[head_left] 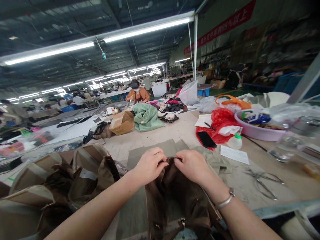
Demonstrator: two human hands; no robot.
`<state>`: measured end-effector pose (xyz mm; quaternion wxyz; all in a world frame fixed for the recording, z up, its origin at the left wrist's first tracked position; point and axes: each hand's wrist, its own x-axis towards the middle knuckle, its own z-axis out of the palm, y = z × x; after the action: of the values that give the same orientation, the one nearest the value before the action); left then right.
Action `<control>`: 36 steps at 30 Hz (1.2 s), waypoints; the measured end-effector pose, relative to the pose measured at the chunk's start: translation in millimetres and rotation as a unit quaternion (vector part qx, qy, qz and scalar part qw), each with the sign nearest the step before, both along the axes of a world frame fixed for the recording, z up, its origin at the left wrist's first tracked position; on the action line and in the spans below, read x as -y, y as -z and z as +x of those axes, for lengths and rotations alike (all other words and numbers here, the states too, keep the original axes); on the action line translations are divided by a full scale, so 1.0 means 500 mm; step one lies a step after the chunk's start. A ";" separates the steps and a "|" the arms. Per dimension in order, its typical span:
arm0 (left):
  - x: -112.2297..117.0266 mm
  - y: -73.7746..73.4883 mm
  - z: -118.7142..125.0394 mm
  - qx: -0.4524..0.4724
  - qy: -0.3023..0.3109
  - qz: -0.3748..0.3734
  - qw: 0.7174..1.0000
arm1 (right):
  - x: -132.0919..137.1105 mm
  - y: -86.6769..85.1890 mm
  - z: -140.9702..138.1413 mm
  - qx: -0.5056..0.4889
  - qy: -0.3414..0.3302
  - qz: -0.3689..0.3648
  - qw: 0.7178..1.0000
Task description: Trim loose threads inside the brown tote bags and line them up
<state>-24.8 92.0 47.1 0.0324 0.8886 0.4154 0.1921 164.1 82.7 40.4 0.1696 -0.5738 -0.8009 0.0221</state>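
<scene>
Brown bag (191,191) lies open at the near edge of the table (183,128). Left hand (150,165) and right hand (191,165) each hold its far rim in a narrow pinch, just beside each other. The bag extends from the hands toward that edge, between the forearms. Step in hand: apparently working the rim; the next move likely calls for even grip.

White characters on the red banner (225,27), high at the right, read "交付率到95%以上", the number 95% being clearest; its lower-left characters are too small to make out; marks on the white slip (234,154) and blue packet (257,117) are too blurred to read.
</scene>
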 end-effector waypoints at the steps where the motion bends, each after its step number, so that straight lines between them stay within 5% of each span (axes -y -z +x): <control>1: -0.001 0.002 0.001 0.006 0.000 -0.005 1.000 | -0.001 0.001 0.000 0.006 0.003 0.005 1.000; 15: -0.005 0.008 0.017 0.007 -0.102 -0.021 0.995 | 0.000 -0.002 0.004 -0.029 0.006 -0.029 0.999; 22: -0.011 0.017 0.017 0.007 -0.098 -0.015 0.995 | -0.007 0.005 0.013 -0.139 -0.067 -0.045 0.987; 29: 0.012 0.003 -0.002 0.035 -0.083 -0.079 0.993 | -0.028 -0.010 -0.010 -0.004 -0.092 -0.012 0.996; 36: 0.025 -0.018 -0.065 -0.101 -0.093 -0.143 0.980 | 0.006 -0.019 -0.007 0.027 -0.051 -0.007 0.998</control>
<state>-57.1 79.4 56.1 0.0991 0.8469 0.5207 0.0423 160.7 79.7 49.8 0.1426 -0.5341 -0.8330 0.0208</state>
